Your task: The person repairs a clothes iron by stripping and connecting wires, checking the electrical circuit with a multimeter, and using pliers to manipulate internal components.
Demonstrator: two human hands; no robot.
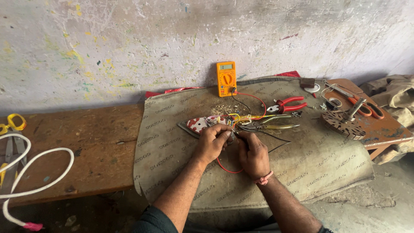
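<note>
Left hand (212, 142): my fingers are curled shut around the near edge of the opened iron base (202, 124) and its loose wiring, at the middle of the cloth.
Right hand (252, 154): closed in a pinch on a thin black probe lead (276, 139), tip pressed in beside the left fingers.
Meter: the orange multimeter (226, 78) leans upright against the wall, its red lead (252, 97) and black lead trailing down to my hands.
Risk, slipping probe: I judge the tip could skid off its contact, since both hands crowd one small spot.
Risk, snagged leads: the red wire loops under my wrists; a tug could topple the meter.
Risk, clutter: red-handled pliers (286, 105) and the green-handled tools (278, 122) lie just beside the wiring and could catch it.
Surface: a worn wooden table (86, 142) covered by a grey printed cloth (172, 155) that overhangs the front edge.
Left end: white cord (39, 172) and yellow-handled scissors (13, 123).
Room: a stained, paint-flecked wall (172, 39) and a dusty floor.
</note>
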